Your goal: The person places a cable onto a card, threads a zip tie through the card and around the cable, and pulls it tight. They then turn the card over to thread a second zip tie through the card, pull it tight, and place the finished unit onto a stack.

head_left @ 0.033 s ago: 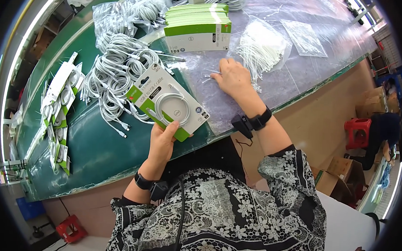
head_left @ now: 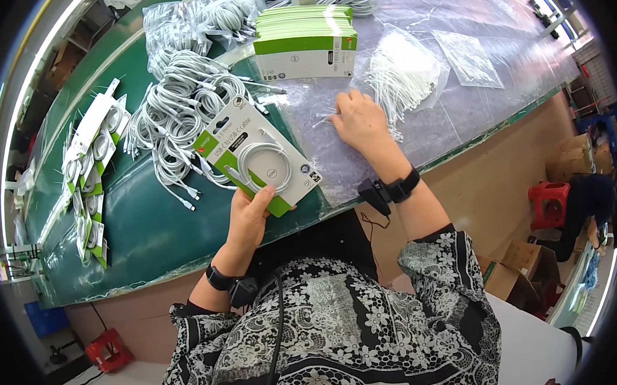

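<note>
Green workbench [head_left: 155, 237]: near its front edge, my left hand [head_left: 250, 217] grips a carded cable [head_left: 287, 172]; my right hand [head_left: 362, 122] curls beside white ties [head_left: 402, 76], apparently picking, its hold I cannot tell; such thinness calls for a fine pinch.

Right hand [head_left: 361, 120] — palm down

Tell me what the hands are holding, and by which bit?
The left hand holds a green-and-white cable card by its near green corner. Whether the right hand holds anything cannot be told.
</note>
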### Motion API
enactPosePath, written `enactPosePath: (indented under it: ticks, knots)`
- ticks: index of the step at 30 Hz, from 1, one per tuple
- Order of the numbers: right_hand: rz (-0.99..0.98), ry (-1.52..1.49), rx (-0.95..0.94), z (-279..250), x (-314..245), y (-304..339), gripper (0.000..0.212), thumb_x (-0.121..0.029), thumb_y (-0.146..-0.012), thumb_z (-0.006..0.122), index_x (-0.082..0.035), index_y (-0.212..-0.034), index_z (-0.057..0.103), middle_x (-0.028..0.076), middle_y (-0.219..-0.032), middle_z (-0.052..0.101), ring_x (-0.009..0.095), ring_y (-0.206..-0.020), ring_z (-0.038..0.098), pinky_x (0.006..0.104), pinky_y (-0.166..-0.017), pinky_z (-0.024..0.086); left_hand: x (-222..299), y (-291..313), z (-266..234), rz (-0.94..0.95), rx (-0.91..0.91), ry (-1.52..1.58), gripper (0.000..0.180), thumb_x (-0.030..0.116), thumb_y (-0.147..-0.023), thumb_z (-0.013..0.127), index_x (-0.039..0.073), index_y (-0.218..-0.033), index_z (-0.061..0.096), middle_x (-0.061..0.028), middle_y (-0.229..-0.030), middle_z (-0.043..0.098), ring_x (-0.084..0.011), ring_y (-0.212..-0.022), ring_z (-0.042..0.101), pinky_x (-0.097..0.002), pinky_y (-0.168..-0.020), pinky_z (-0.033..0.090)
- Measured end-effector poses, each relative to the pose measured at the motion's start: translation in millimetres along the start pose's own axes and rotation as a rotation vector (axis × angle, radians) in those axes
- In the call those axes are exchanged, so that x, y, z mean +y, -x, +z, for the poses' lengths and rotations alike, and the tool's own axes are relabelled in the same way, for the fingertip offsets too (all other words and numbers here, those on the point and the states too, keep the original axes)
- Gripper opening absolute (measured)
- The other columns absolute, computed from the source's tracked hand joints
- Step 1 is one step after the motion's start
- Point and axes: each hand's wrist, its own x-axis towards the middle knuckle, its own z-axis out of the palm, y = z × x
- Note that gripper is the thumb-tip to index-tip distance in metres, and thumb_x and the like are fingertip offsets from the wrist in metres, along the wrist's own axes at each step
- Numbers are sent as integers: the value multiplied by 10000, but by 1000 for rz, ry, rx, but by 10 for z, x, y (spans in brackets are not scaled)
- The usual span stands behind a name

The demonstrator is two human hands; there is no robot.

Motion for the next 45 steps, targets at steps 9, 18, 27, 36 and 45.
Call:
enactPosePath:
  ticks: [9,18,27,36,45]
  knots:
    - [-155,-390,54,-186,383,69,74,-124,-813,629,-55,-811,602,117,-879,609,300,-830,590,402,-736,481,-115,3,-196,-51,60,-38,334,144,-923,588,7,-1216,505,-49,-1078,619,-98,-869,594,-213,-699,465]
    - [133,20,-123,17,-11,-89,176,-249,-818,651,-76,-802,625,92,-811,641,301,-794,618,381,-719,474,-95,55,-92,-18,39,-35,355,141,-925,597,-3,-1234,499,-51,-1095,614,-112,-923,594,-244,-780,477]
    - [68,-437,-9,-197,-314,16,142,-181,-832,685,-50,-838,631,81,-815,653,205,-745,624,309,-685,475,18,57,53,45,9,160,348,157,-954,558,-3,-1255,490,-90,-1174,587,-170,-1008,591,-318,-866,485]
    - [45,-1015,-24,-662,-677,605,85,-36,-817,672,-7,-896,654,47,-785,622,123,-731,574,252,-682,447,41,-74,136,-213,-503,1190,322,263,-985,496,-3,-1165,476,-48,-946,562,-143,-816,605,-280,-699,507]
    - [-129,-879,78,-894,-953,585,78,14,-747,685,-33,-806,664,42,-711,588,153,-653,538,285,-645,428,123,-136,335,-415,-582,1654,141,153,-977,443,21,-1022,433,-33,-732,520,-113,-541,566,-233,-495,469]
